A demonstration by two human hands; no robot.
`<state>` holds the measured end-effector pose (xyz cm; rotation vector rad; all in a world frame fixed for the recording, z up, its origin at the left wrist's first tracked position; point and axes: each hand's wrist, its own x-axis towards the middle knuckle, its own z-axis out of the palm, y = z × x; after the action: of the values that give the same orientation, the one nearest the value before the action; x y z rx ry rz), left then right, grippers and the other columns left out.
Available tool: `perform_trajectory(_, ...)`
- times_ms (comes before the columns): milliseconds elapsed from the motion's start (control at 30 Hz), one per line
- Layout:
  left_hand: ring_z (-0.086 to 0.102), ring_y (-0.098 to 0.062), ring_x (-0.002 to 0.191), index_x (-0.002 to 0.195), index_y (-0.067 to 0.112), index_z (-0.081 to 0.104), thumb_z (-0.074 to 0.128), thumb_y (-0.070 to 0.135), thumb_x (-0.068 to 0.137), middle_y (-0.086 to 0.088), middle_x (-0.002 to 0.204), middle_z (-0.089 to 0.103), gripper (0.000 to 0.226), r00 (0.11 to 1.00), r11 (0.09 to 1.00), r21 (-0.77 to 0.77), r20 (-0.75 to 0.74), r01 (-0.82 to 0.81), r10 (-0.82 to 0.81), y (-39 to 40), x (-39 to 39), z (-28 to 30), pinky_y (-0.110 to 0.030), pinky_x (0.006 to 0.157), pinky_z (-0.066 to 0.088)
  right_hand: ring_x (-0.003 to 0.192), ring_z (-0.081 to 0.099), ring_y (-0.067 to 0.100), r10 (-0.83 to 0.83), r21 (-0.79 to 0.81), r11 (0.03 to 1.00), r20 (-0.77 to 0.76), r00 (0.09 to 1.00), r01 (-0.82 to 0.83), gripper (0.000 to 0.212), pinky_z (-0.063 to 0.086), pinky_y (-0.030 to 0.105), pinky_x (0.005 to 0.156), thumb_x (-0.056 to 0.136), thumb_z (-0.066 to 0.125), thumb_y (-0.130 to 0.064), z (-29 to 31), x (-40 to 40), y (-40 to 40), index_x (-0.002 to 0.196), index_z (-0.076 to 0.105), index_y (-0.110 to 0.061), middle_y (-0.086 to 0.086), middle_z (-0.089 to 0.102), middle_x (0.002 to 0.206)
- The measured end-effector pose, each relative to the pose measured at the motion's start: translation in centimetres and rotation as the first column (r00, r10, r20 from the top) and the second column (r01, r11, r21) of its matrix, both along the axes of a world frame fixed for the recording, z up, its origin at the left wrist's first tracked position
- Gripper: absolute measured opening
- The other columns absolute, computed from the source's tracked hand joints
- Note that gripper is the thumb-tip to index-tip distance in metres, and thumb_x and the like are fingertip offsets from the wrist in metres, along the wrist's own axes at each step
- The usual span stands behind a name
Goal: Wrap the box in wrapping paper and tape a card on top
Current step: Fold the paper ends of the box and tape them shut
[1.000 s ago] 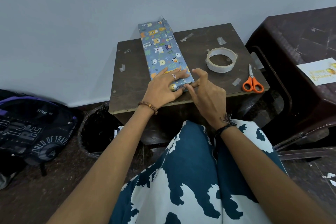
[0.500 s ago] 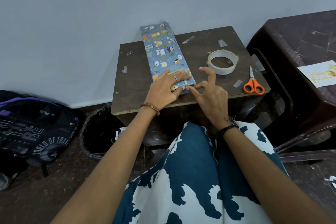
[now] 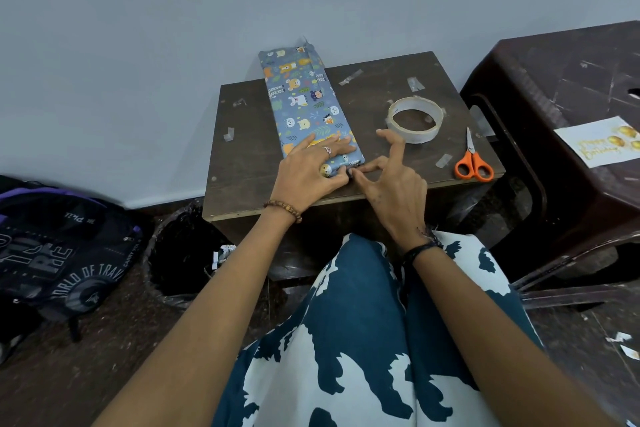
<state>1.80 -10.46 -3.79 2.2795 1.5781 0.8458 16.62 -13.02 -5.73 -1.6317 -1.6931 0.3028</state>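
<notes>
- Box (image 3: 306, 104): long, narrow, wrapped in blue cartoon-animal paper, lying flat on the small dark table (image 3: 249, 149).
- Long axis runs from the person toward the wall, tilted slightly left at the far end. Far end overhangs the table's back edge by the wall; near end sits short of the front edge.
- Left hand (image 3: 308, 172): flat on the box's near end, fingers straight and spread, pressing down; thumb at the near end face. Ring on one finger, bead bracelet at the wrist.
- Right hand (image 3: 391, 180): at the box's near right corner. Thumb and one finger touch the corner close to the left thumb; index finger raised, pointing toward the tape roll (image 3: 415, 118). Whether it pinches anything: cannot tell.
- Tape roll lies flat on the table, right of the box, apart from it.
- Scissors (image 3: 472, 161): orange handles, near the table's right front corner, blades pointing away from the person.
- Card (image 3: 599, 141): white with gold lettering, on the dark stool (image 3: 554, 80) to the right, well apart from the box.
- Backpack (image 3: 59, 253) on the floor at left.
</notes>
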Motion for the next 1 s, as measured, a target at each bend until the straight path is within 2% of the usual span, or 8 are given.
perform_trajectory(133,0.049,-0.001,0.122,0.112,0.029,0.065,0.043,0.043,0.073,0.014,0.125,0.06,0.048,1.0,1.0,0.005,-0.002,0.009,-0.009,0.0,-0.1,0.1,-0.024,0.113,0.022,0.076,0.068,0.017,-0.017,0.013,1.0,0.009,1.0,0.017,0.066,0.031,0.025,0.056,0.083,0.067,-0.038,0.1,-0.1,0.1,0.137,0.034,-0.018,-0.014,0.072,0.086)
perform_trajectory(233,0.049,-0.001,0.122,0.112,0.029,0.066,0.04,0.044,0.071,0.013,0.124,0.061,0.05,1.0,1.0,0.009,-0.001,0.005,-0.005,0.0,0.0,0.0,-0.024,0.113,0.021,0.075,0.069,0.018,-0.04,0.02,0.999,-0.011,0.999,0.04,0.072,0.04,0.027,0.057,0.083,0.067,-0.04,0.1,-0.4,-0.1,0.141,0.031,-0.018,-0.013,0.073,0.086)
perform_trajectory(333,0.05,-0.002,0.121,0.11,0.028,0.066,0.041,0.043,0.071,0.012,0.123,0.062,0.049,1.0,1.0,0.014,0.009,-0.003,0.003,0.0,0.0,0.1,-0.024,0.113,0.022,0.078,0.068,0.025,-0.135,-0.061,0.989,-0.04,0.99,0.133,0.083,0.046,0.032,0.063,0.077,0.068,-0.052,0.1,0.1,0.2,0.141,0.022,-0.024,-0.004,0.071,0.085)
perform_trajectory(433,0.049,-0.001,0.122,0.11,0.029,0.066,0.042,0.044,0.07,0.013,0.123,0.061,0.049,1.0,1.0,0.009,0.014,-0.01,0.01,0.1,0.0,0.0,-0.023,0.113,0.021,0.073,0.067,0.026,-0.159,-0.06,0.985,0.029,0.987,0.161,0.086,0.051,0.037,0.061,0.074,0.065,-0.061,0.0,0.7,0.5,0.139,0.021,-0.026,0.001,0.068,0.08)
perform_trajectory(567,0.049,0.0,0.122,0.111,0.03,0.065,0.041,0.046,0.072,0.014,0.124,0.061,0.049,1.0,1.0,0.012,-0.008,-0.006,0.006,0.1,-0.1,-0.1,-0.024,0.114,0.022,0.077,0.066,0.017,-0.073,-0.013,0.997,0.039,0.997,0.073,0.074,0.039,0.026,0.058,0.08,0.068,-0.047,0.3,0.6,0.3,0.14,0.034,-0.02,-0.01,0.067,0.091)
perform_trajectory(733,0.049,-0.001,0.122,0.113,0.028,0.065,0.05,0.043,0.077,0.012,0.125,0.06,0.041,1.0,0.999,0.027,-0.003,0.023,-0.023,0.0,-0.2,0.2,-0.022,0.113,0.02,0.085,0.066,0.015,0.031,-0.006,1.0,0.098,0.995,-0.031,0.062,0.033,0.026,0.058,0.086,0.065,-0.033,0.3,0.5,0.2,0.139,0.036,-0.022,-0.014,0.067,0.102)
perform_trajectory(900,0.049,-0.003,0.123,0.112,0.026,0.065,0.065,0.022,0.082,0.011,0.125,0.06,0.031,1.0,1.0,0.022,0.005,0.011,-0.011,0.4,-0.2,-0.2,-0.023,0.113,0.02,0.096,0.061,0.016,0.101,-0.011,0.995,0.063,0.993,-0.1,0.051,0.047,0.032,0.067,0.086,0.052,-0.004,0.3,1.9,0.5,0.132,0.042,-0.022,-0.012,0.068,0.101)
perform_trajectory(1000,0.05,-0.003,0.122,0.111,0.026,0.066,0.064,0.023,0.082,0.011,0.124,0.061,0.03,1.0,1.0,0.029,0.021,0.011,-0.011,0.4,-0.2,-0.3,-0.023,0.113,0.02,0.097,0.055,0.017,0.025,0.136,0.99,0.048,0.999,-0.031,0.042,0.047,0.034,0.073,0.082,0.049,0.002,0.4,2.9,1.6,0.121,0.052,-0.015,-0.004,0.066,0.1)
